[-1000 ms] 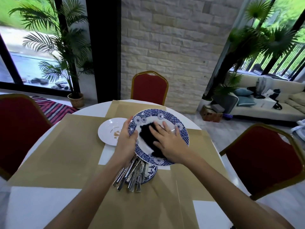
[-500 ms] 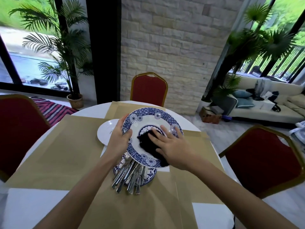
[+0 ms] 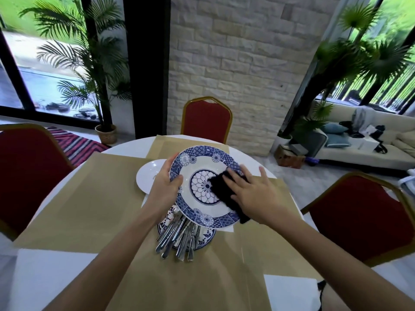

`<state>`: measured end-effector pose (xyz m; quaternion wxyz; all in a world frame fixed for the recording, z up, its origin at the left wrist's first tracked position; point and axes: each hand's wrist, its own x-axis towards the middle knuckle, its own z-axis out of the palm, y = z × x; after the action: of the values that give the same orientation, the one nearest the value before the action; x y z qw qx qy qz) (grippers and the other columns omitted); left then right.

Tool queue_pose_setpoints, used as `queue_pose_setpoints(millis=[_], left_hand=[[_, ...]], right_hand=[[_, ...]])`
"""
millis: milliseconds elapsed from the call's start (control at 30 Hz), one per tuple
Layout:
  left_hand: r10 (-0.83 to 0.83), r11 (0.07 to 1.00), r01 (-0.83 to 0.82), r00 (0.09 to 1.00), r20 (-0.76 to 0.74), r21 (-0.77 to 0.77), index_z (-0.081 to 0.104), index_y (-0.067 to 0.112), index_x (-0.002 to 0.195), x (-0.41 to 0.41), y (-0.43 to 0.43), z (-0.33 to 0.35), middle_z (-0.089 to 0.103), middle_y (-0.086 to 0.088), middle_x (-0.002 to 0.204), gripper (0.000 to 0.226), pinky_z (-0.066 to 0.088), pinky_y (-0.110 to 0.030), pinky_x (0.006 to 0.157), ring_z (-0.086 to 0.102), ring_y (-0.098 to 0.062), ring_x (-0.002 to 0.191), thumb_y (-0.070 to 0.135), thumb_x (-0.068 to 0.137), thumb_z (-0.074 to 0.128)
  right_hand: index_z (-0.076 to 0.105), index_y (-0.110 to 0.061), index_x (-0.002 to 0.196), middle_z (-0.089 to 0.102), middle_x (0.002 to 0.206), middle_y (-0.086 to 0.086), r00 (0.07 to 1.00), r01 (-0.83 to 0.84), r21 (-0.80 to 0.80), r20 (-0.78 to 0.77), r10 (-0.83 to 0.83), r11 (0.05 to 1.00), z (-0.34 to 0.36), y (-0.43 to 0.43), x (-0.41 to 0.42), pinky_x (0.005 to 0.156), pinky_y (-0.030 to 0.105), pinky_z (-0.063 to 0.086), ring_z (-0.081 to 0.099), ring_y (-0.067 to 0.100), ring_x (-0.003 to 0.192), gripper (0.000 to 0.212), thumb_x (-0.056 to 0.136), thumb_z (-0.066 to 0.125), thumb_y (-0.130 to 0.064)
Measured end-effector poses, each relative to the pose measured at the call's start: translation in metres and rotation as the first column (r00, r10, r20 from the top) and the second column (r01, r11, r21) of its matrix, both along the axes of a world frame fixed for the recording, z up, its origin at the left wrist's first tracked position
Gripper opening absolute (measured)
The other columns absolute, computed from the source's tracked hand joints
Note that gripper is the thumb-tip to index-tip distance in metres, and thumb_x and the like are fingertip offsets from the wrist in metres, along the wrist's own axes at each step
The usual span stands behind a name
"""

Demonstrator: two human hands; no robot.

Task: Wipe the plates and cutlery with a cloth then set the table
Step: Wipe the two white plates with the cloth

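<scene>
My left hand (image 3: pixel 165 190) grips the left rim of a blue-and-white patterned plate (image 3: pixel 197 167), holding it tilted above the table. My right hand (image 3: pixel 251 191) presses a black cloth (image 3: pixel 221 189) flat against the plate's right side, fingers straight. Beneath the raised plate lies a bundle of silver cutlery (image 3: pixel 179 239) on another blue-and-white plate (image 3: pixel 206 237). A plain white plate (image 3: pixel 147 178) sits on the table just left of my left hand.
The round white table (image 3: pixel 51 272) is covered with tan paper mats (image 3: pixel 89 203). Red chairs stand at the left (image 3: pixel 27 173), the far side (image 3: pixel 206 120) and the right (image 3: pixel 359 218). Potted palms and a sofa stand beyond.
The black cloth and my right hand slid from the plate's middle to its right side, uncovering the centre flower pattern. The plate was lifted a little and tilted more toward me.
</scene>
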<state>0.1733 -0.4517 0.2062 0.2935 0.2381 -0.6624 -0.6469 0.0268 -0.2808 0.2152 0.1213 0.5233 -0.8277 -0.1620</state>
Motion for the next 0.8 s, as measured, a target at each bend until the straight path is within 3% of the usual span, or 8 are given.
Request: queue_pose_setpoints(millis=[67,133,233,333,433,533,667,800], left_hand=[[-0.061,0.998,0.061,0.998,0.013,0.006,0.042,0.032,0.136,-0.003,0.006,0.002,0.066,0.003,0.113,0.054,0.054,-0.027,0.079,0.065,-0.009,0.097,-0.004,0.096,0.042],[-0.100,0.994,0.101,0.995,-0.008,0.044,0.042,0.032,0.137,-0.006,0.013,0.002,0.066,0.000,0.114,0.052,0.055,-0.031,0.079,0.066,-0.016,0.098,-0.002,0.097,0.042],[-0.094,0.992,0.098,0.994,-0.050,0.080,0.045,0.031,0.135,-0.007,0.012,0.003,0.067,-0.001,0.114,0.048,0.056,-0.033,0.078,0.068,-0.014,0.095,0.000,0.099,0.041],[-0.025,0.998,0.028,0.998,-0.063,0.055,0.047,0.027,0.131,-0.002,0.004,0.005,0.067,0.006,0.104,0.047,0.054,-0.019,0.066,0.067,0.002,0.081,-0.004,0.097,0.040],[-0.004,1.000,0.006,0.998,-0.059,0.025,0.046,0.027,0.130,0.004,-0.001,0.006,0.066,0.013,0.097,0.049,0.051,-0.013,0.059,0.065,0.005,0.074,-0.007,0.096,0.040],[-0.100,0.995,0.100,0.995,0.006,0.011,0.044,0.034,0.133,0.003,0.006,0.006,0.067,0.007,0.109,0.051,0.054,-0.025,0.073,0.066,-0.006,0.089,-0.002,0.097,0.041],[-0.246,0.967,0.246,0.969,-0.001,0.063,0.046,0.028,0.135,-0.002,0.022,0.009,0.067,0.000,0.116,0.049,0.056,-0.025,0.073,0.068,-0.014,0.097,-0.003,0.097,0.041],[-0.199,0.977,0.200,0.980,-0.026,0.069,0.047,0.028,0.133,0.000,0.020,0.007,0.068,0.002,0.113,0.050,0.055,-0.026,0.077,0.067,-0.012,0.098,-0.004,0.096,0.042]], right_hand=[[0.003,-0.026,0.154,-0.004,0.161,-0.005,0.993,0.116,-0.091,-0.005,-0.117,0.989,0.003,-0.010,-0.005,0.114,0.060,0.002,-0.002,0.024,0.150,0.055,0.104,0.021,-0.038],[0.012,-0.024,0.154,0.007,0.162,-0.002,0.991,0.131,-0.212,0.015,-0.131,0.968,0.008,-0.023,0.003,0.114,0.061,0.007,0.005,0.025,0.149,0.055,0.101,0.018,-0.038],[-0.003,-0.029,0.154,-0.008,0.162,-0.008,0.977,0.053,-0.114,0.210,-0.028,0.992,0.003,-0.032,0.014,0.115,0.057,-0.003,-0.010,0.021,0.149,0.057,0.102,0.015,-0.044],[-0.006,-0.033,0.153,-0.007,0.162,-0.010,0.952,-0.087,0.017,0.296,0.078,0.996,0.004,-0.016,0.026,0.116,0.055,-0.005,-0.009,0.017,0.149,0.061,0.096,0.004,-0.052],[0.021,-0.027,0.153,0.022,0.159,-0.006,0.984,-0.101,0.063,0.154,0.090,0.993,0.001,0.001,0.013,0.111,0.064,0.019,0.020,0.021,0.147,0.064,0.095,0.007,-0.050],[0.048,-0.021,0.141,0.048,0.146,0.001,0.992,0.123,-0.051,0.044,-0.120,0.991,0.005,-0.004,-0.005,0.092,0.066,0.041,0.049,0.030,0.131,0.059,0.089,0.028,-0.040],[0.018,-0.025,0.152,0.029,0.157,0.001,0.997,0.029,-0.210,0.075,-0.014,0.977,0.011,-0.031,0.008,0.106,0.062,0.029,0.030,0.031,0.143,0.060,0.094,0.024,-0.039],[0.010,-0.023,0.154,0.024,0.159,0.003,0.996,0.068,-0.212,0.066,-0.055,0.975,0.012,-0.030,-0.004,0.109,0.060,0.028,0.023,0.029,0.146,0.061,0.097,0.024,-0.040]])
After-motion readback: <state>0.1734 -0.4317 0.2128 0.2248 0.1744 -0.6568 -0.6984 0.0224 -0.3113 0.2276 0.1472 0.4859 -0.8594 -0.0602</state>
